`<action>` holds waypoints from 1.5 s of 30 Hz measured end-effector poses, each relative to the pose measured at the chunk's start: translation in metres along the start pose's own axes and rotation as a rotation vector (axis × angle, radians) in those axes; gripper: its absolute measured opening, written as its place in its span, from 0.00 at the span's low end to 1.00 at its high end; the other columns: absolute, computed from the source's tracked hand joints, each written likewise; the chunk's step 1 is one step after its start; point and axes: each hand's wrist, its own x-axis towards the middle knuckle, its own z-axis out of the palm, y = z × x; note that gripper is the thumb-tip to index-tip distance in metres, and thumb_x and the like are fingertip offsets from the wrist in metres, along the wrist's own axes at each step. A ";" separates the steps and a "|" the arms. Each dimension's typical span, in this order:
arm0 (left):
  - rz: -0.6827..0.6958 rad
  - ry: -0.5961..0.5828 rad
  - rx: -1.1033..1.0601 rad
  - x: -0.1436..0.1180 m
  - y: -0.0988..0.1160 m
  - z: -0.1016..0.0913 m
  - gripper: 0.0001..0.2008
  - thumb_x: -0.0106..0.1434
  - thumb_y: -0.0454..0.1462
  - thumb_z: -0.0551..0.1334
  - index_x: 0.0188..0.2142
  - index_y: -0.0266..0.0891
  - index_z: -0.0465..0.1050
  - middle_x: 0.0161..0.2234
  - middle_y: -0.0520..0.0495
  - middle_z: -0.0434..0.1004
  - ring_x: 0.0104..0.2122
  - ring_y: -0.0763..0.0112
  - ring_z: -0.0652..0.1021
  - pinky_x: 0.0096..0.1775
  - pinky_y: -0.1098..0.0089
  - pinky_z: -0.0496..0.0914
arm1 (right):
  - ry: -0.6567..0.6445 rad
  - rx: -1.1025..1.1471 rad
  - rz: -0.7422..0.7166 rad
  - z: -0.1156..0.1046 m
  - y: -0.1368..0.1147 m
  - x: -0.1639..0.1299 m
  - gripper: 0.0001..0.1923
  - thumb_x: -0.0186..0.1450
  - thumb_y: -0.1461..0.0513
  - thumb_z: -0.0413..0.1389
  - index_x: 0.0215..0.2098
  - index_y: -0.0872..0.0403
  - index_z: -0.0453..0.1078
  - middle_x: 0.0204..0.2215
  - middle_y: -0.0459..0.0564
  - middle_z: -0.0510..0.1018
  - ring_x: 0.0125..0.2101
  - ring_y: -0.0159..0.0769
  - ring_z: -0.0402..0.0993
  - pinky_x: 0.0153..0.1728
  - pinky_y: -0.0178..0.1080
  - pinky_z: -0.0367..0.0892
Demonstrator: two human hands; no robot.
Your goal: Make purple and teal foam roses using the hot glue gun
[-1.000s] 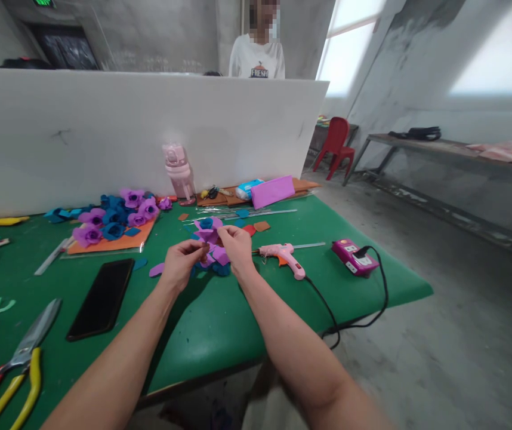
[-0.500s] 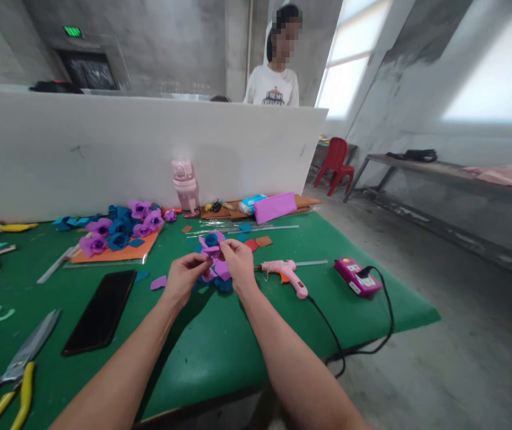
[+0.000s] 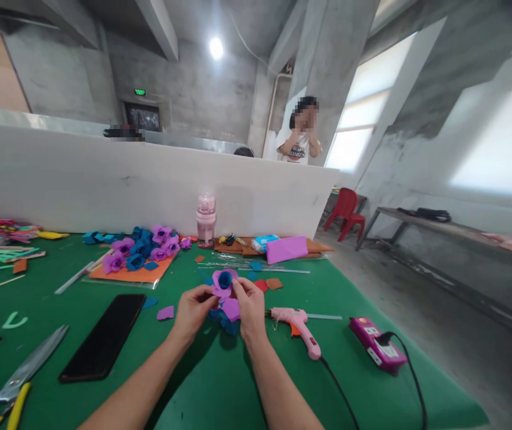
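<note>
Between my two hands is a craft flower (image 3: pixel 222 283) with purple petals around a dark blue centre. My left hand (image 3: pixel 196 309) pinches its left side, and my right hand (image 3: pixel 249 301) grips the right side with thumb and fingers. Just below lie loose purple petals (image 3: pixel 231 309) and dark blue pieces (image 3: pixel 229 325), partly covered by my hands. A pink glue gun (image 3: pixel 295 322) rests on its side to the right of my right hand, its nozzle towards me. One purple petal (image 3: pixel 165 313) lies left of my left hand.
Finished purple and blue flowers (image 3: pixel 142 248) sit on an orange sheet (image 3: pixel 135 273). A black phone (image 3: pixel 104 337) and scissors (image 3: pixel 27 370) lie left. A pink bottle (image 3: pixel 206 221) stands by the white partition (image 3: pixel 157 191). The cord runs from a purple power strip (image 3: pixel 378 343). A person (image 3: pixel 299 146) stands beyond.
The view has tilted up, so the table sits lower in the picture. The flower's face now shows more fully between my hands. The person behind the partition has raised both hands.
</note>
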 end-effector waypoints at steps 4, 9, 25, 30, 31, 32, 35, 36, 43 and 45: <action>-0.010 0.014 -0.007 -0.001 0.003 0.001 0.06 0.47 0.39 0.66 0.21 0.38 0.75 0.16 0.51 0.72 0.19 0.73 0.70 0.25 0.74 0.64 | 0.012 -0.019 0.014 0.002 -0.003 -0.003 0.10 0.52 0.56 0.59 0.23 0.55 0.74 0.19 0.45 0.73 0.21 0.30 0.66 0.26 0.33 0.64; -0.029 0.023 -0.007 -0.001 0.001 0.001 0.06 0.46 0.38 0.66 0.21 0.37 0.74 0.17 0.51 0.72 0.19 0.73 0.71 0.24 0.74 0.64 | 0.023 -0.009 0.037 0.003 -0.006 -0.005 0.10 0.51 0.57 0.59 0.23 0.56 0.74 0.20 0.46 0.74 0.22 0.31 0.68 0.26 0.33 0.64; -0.037 0.012 0.042 0.001 -0.006 0.000 0.06 0.47 0.37 0.65 0.21 0.36 0.72 0.16 0.52 0.72 0.19 0.74 0.70 0.24 0.75 0.63 | 0.042 -0.149 -0.043 -0.001 0.002 -0.002 0.13 0.54 0.55 0.58 0.24 0.58 0.74 0.20 0.46 0.73 0.23 0.31 0.67 0.27 0.32 0.63; -0.047 0.010 -0.005 0.001 -0.008 0.000 0.07 0.47 0.38 0.66 0.22 0.35 0.72 0.16 0.52 0.71 0.18 0.75 0.69 0.24 0.75 0.63 | -0.001 -0.117 -0.039 -0.001 0.004 -0.001 0.10 0.54 0.57 0.57 0.27 0.57 0.74 0.22 0.47 0.75 0.25 0.32 0.69 0.29 0.33 0.64; -0.052 0.013 -0.011 0.001 -0.008 0.000 0.07 0.47 0.38 0.66 0.22 0.35 0.73 0.16 0.52 0.71 0.18 0.75 0.69 0.24 0.75 0.63 | -0.015 -0.097 -0.032 -0.001 0.005 -0.001 0.10 0.54 0.58 0.57 0.28 0.57 0.74 0.23 0.47 0.76 0.26 0.32 0.69 0.30 0.34 0.65; -0.058 0.017 -0.016 0.001 -0.007 0.000 0.07 0.47 0.38 0.66 0.22 0.35 0.73 0.16 0.52 0.71 0.18 0.75 0.69 0.24 0.75 0.63 | -0.032 -0.081 -0.026 -0.001 0.007 -0.001 0.09 0.53 0.59 0.58 0.28 0.57 0.74 0.24 0.47 0.76 0.27 0.32 0.70 0.31 0.34 0.65; -0.064 0.030 -0.023 0.001 -0.006 0.000 0.07 0.47 0.39 0.66 0.23 0.35 0.73 0.16 0.53 0.71 0.18 0.75 0.69 0.24 0.75 0.64 | -0.072 -0.057 -0.029 -0.001 0.010 0.000 0.08 0.52 0.61 0.59 0.29 0.57 0.74 0.27 0.49 0.77 0.29 0.34 0.72 0.34 0.35 0.65; -0.061 0.033 -0.023 0.001 -0.006 0.000 0.07 0.47 0.38 0.66 0.23 0.35 0.73 0.16 0.53 0.71 0.18 0.75 0.69 0.24 0.75 0.64 | -0.087 -0.059 -0.035 -0.001 0.010 0.000 0.08 0.52 0.61 0.59 0.30 0.56 0.74 0.27 0.49 0.78 0.30 0.34 0.72 0.35 0.36 0.66; -0.111 0.037 -0.100 0.001 -0.003 0.002 0.08 0.45 0.38 0.67 0.23 0.35 0.73 0.16 0.54 0.71 0.18 0.76 0.69 0.24 0.75 0.64 | -0.111 -0.164 -0.081 0.000 0.007 -0.003 0.08 0.54 0.62 0.56 0.31 0.55 0.74 0.28 0.47 0.79 0.31 0.36 0.74 0.36 0.36 0.67; -0.124 0.028 -0.122 0.000 -0.002 0.002 0.08 0.45 0.38 0.68 0.24 0.35 0.73 0.16 0.53 0.71 0.18 0.76 0.70 0.24 0.75 0.64 | -0.114 -0.212 -0.097 0.000 0.008 -0.003 0.08 0.54 0.62 0.55 0.32 0.55 0.74 0.29 0.48 0.79 0.31 0.36 0.74 0.35 0.36 0.68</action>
